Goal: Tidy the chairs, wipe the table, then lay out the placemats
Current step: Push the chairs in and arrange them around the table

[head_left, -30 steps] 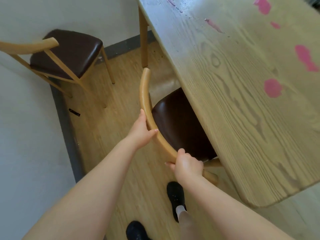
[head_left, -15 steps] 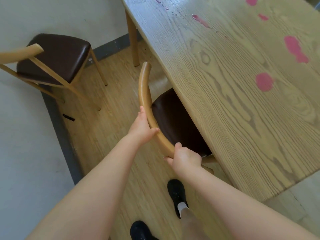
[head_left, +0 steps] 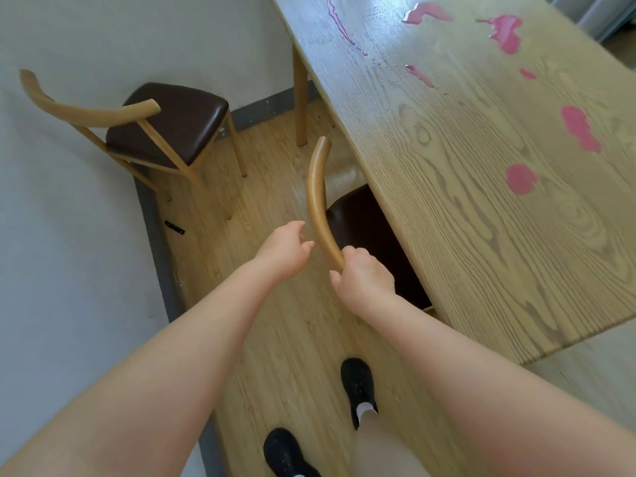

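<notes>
Near chair (head_left: pixel 358 222) tucked under bench (head_left: pixel 481 201) edge — seat mostly beneath, curved backrest (head_left: pixel 316 201) running away from body, roughly parallel to bench edge. Right hand (head_left: pixel 364 280) curled round near end of backrest. Left hand (head_left: pixel 285 249) just beside rail, fingers (head_left: pixel 306 244) loosely bent, gripping nothing. Second chair (head_left: pixel 165 129) to far left by wall — left hand nearer; probably next. Pink spills (head_left: pixel 580 129) unwiped.
</notes>
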